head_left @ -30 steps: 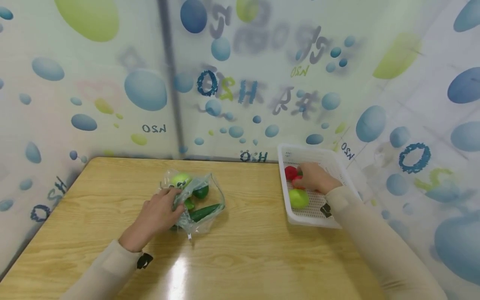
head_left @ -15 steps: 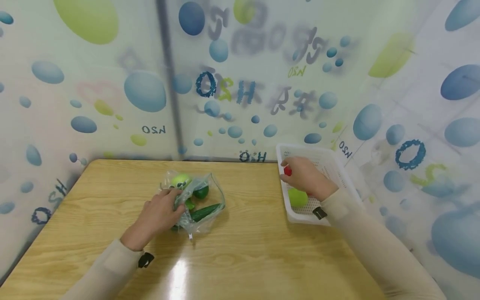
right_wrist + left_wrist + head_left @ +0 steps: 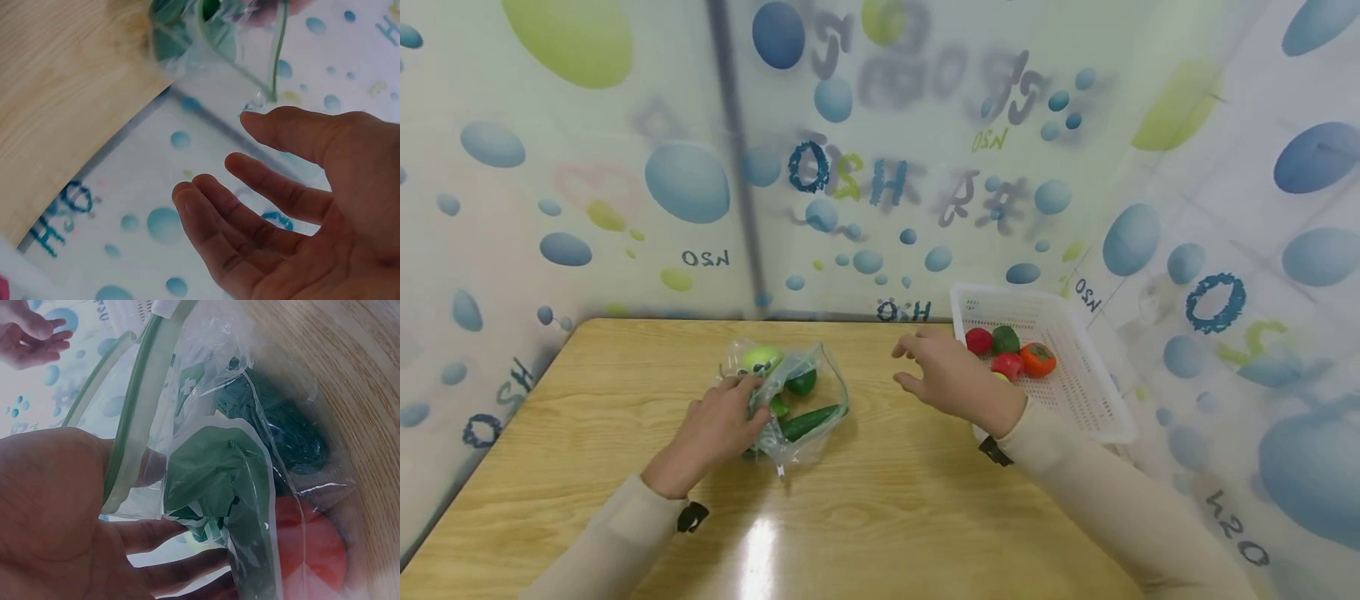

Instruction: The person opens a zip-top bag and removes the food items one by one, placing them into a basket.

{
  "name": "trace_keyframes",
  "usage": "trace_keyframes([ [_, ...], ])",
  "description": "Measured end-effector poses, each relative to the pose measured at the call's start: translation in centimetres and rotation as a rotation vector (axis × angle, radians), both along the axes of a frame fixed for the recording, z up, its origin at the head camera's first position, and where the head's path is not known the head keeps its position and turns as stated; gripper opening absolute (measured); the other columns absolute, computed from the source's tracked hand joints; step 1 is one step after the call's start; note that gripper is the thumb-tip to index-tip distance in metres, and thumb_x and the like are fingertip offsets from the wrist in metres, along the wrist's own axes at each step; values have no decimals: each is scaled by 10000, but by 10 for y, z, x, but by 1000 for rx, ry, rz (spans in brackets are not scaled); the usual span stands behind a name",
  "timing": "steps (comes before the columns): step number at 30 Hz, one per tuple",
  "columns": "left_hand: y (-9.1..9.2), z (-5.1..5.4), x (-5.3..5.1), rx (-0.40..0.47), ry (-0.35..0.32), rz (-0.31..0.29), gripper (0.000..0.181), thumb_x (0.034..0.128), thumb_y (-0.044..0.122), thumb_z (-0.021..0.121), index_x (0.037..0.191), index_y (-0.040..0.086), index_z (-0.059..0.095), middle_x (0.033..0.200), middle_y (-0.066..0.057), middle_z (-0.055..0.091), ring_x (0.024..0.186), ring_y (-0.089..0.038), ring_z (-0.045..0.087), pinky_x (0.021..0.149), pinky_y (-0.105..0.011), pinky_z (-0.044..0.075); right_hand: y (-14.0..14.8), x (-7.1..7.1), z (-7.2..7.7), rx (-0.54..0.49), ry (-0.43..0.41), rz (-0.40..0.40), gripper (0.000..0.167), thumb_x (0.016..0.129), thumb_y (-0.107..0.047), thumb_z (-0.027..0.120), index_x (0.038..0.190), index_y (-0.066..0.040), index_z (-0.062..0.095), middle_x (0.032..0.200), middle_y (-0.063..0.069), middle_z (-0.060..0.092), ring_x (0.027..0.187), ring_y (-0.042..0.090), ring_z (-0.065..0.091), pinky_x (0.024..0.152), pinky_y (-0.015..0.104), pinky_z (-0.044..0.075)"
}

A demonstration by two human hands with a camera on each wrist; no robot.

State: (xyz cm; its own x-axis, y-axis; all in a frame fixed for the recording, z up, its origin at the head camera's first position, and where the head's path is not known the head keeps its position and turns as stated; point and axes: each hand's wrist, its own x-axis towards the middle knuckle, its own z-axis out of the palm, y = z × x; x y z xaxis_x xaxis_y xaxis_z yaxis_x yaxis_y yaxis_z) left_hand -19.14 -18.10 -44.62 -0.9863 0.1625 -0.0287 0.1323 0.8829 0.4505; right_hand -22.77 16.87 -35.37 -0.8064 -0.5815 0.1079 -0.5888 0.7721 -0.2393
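Cream-coloured fabric sleeves (image 3: 617, 533), cut off below, lead over a glossy wood-grained table (image 3: 880, 517) to a left hand (image 3: 715, 425) pinching the rim of a crumpled clear plastic bag with a green zip strip (image 3: 781, 377), and to a right hand (image 3: 951, 375) in the air with fingers apart and gently bent. Creased film blurs the bag's long dark-green piece (image 3: 808, 423), rounded pale-green piece (image 3: 762, 360) and a red shape (image 3: 312, 550) hard to identify. Beyond, the right hand and forearm hide part of a white perforated plastic basket (image 3: 1103, 375) holding round red pieces (image 3: 1007, 367), a leafy-topped orange piece (image 3: 1038, 360) and a barely visible yellow-green sliver (image 3: 1001, 377), before a pale bubble-printed wall covering (image 3: 1037, 50).
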Motion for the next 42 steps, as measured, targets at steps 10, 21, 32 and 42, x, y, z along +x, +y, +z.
trace_keyframes([
  [10,-1,-1,-1,-6,-4,-4,575,1149,279,655,1629,-30,593,1643,-426,569,1409,-687,624,1067,-861,518,-50,17,-20,17,8,181,285,1070,-172,870,1327,-69,802,1246,113,796,983,215,763,874,346,667],
  [21,-5,-2,3,-35,7,-19,567,1155,281,653,1621,-38,599,1628,-429,585,1372,-678,657,1047,-857,545,-105,16,-56,205,114,455,307,1175,-192,722,1450,-64,768,1413,71,779,1249,140,779,1048,194,629],
  [32,0,-1,3,-15,24,-32,536,1140,269,678,1589,-22,635,1598,-410,623,1363,-650,679,1028,-839,562,-121,9,-84,475,235,329,357,1154,-119,736,1510,-107,740,1397,56,811,1224,145,804,975,199,664],
  [42,-1,0,4,-5,32,-14,538,1131,279,689,1587,-3,645,1618,-382,624,1377,-631,676,1043,-822,549,-119,1,-94,415,113,222,336,1126,-336,796,1400,-142,793,1327,66,829,1166,221,818,958,324,705],
])
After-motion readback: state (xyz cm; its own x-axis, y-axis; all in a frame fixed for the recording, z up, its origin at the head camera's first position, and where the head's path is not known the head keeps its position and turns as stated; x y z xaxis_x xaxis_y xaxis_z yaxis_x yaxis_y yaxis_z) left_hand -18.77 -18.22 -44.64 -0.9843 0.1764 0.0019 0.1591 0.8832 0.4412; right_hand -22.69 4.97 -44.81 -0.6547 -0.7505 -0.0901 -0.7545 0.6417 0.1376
